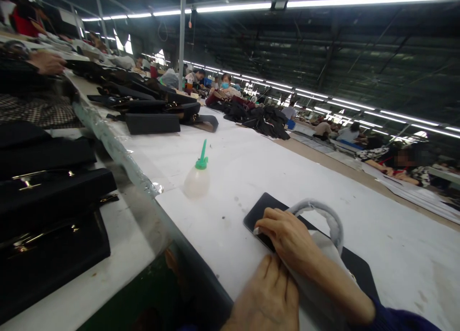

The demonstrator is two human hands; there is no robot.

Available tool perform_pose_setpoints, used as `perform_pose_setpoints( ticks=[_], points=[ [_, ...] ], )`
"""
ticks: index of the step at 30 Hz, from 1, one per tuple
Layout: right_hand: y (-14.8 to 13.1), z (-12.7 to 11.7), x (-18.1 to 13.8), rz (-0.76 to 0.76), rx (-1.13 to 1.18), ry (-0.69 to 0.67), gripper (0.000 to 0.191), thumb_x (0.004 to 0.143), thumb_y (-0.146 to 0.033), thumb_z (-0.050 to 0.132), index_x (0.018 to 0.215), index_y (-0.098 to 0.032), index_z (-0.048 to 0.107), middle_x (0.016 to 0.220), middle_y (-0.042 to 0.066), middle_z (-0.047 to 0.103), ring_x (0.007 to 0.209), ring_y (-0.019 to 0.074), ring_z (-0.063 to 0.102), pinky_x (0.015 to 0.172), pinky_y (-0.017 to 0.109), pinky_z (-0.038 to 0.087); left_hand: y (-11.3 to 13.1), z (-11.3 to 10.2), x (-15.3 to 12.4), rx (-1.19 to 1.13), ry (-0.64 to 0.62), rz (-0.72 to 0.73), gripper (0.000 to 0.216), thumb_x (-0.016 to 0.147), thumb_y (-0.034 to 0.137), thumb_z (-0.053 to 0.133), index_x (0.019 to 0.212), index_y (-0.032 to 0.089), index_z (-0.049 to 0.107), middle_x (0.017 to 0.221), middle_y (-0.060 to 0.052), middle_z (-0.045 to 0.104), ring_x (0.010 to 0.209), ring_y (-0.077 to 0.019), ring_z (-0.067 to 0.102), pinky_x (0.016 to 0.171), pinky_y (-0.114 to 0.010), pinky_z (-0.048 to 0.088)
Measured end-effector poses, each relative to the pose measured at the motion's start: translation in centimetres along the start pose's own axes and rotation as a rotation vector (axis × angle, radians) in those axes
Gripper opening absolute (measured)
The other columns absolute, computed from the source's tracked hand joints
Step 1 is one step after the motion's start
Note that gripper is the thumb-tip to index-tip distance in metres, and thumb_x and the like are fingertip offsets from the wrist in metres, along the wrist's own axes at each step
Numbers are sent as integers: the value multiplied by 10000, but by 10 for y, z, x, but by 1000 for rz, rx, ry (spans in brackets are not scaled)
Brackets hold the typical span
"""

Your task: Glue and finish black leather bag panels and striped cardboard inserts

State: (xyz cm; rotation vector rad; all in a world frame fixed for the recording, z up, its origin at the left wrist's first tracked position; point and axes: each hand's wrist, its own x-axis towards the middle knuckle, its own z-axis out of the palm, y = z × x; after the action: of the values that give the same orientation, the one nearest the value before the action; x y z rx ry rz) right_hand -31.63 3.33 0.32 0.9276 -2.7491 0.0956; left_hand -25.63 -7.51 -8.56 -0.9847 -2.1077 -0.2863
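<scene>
A dark handbag point(355, 266) lies flat on the white table in front of me, with its curved handle point(332, 221) wrapped in pale protective covering. My right hand point(287, 233) is over the bag's far-left end, fingers curled in a pinch around a small white wad point(256, 231), pressed on the dark surface. A loose white sheet point(323, 245) shows beside the right forearm. My left hand point(268, 292) rests at the bag's near edge, its fingers stretched out and side by side, slightly blurred; the fingertips are close under the right wrist.
A squeeze bottle point(197, 180) with a green nozzle stands ahead on the table point(230, 163). Black bags point(53, 201) are stacked at left. More black pieces point(151, 101) and a dark heap point(258, 118) lie farther off. A co-worker's hand point(46, 62) is at upper left.
</scene>
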Motion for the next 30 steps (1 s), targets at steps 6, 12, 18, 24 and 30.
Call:
perform_pose_setpoints(
  ticks=[6, 12, 18, 24, 30],
  points=[
    [-3, 16, -3, 28, -35, 108, 250, 979, -152, 536, 1014, -236, 769, 808, 33, 655, 793, 198, 597, 712, 309, 470, -2, -15, 4, -92, -115, -8, 701, 864, 646, 560, 1104, 2, 697, 1117, -242, 741, 1116, -333, 696, 1032, -386, 518],
    [-4, 20, 33, 64, -113, 59, 280, 967, -92, 497, 946, -179, 762, 861, 80, 663, 816, 218, 579, 697, 326, 428, 0, -17, 6, -164, -167, -67, 692, 804, 652, 632, 1059, 16, 726, 1043, -220, 763, 1062, -336, 718, 1032, -401, 528],
    [-1, 0, -6, -84, -100, -75, 210, 908, -74, 591, 983, -201, 740, 838, 43, 649, 801, 220, 582, 738, 351, 465, 0, -12, 2, -110, -145, -27, 751, 873, 656, 538, 1183, -16, 667, 1179, -249, 717, 1173, -331, 665, 1071, -393, 487],
    [12, -42, -26, -150, 93, -49, 248, 971, -160, 525, 967, -253, 756, 788, 17, 651, 673, 146, 627, 567, 248, 469, -1, -8, 2, -1, 128, -48, 681, 964, 632, 348, 1031, 50, 696, 1050, -143, 780, 1006, -233, 732, 945, -305, 536],
    [11, -13, -13, 34, 129, -11, 267, 953, -162, 487, 1006, -190, 748, 918, 69, 707, 783, 192, 700, 685, 293, 559, 5, 7, 6, 26, 332, -169, 490, 998, 248, 253, 895, 105, 710, 885, -78, 794, 905, -185, 741, 875, -271, 552]
  ],
)
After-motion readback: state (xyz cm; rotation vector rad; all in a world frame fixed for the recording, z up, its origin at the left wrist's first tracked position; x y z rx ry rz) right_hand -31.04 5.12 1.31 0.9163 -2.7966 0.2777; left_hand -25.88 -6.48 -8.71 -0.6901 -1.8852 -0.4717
